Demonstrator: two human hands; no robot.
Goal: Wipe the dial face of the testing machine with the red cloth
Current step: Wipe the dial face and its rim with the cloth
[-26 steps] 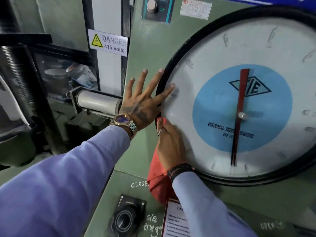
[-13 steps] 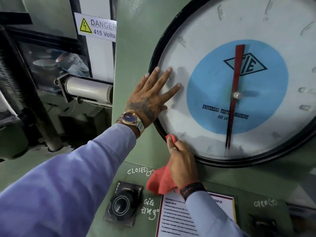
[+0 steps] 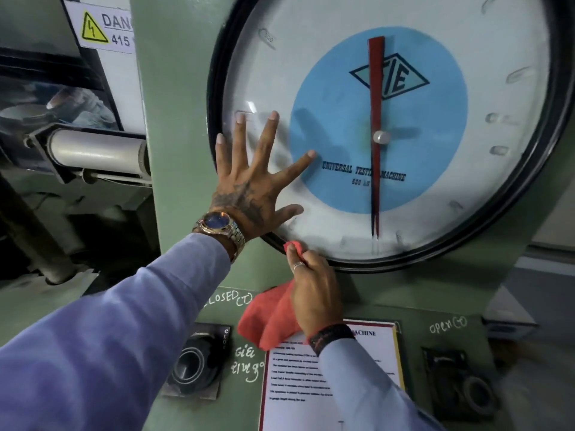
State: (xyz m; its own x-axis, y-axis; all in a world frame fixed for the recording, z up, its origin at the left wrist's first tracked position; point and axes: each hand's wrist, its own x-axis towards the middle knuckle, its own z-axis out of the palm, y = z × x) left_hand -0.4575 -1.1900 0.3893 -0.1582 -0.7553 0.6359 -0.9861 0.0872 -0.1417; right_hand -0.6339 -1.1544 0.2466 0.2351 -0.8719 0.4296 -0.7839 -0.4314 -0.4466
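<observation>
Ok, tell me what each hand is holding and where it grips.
The right hand holds the red cloth, bunched under its fingers near one end, with the rest hanging below. The left hand holds nothing; it lies spread flat on the dial face.

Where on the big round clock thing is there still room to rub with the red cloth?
The white band right of the red pointer and the blue circle's right half are bare. The dial's left side is crowded: the left hand lies spread flat there. At the bottom rim, the right hand presses the red cloth.
</observation>
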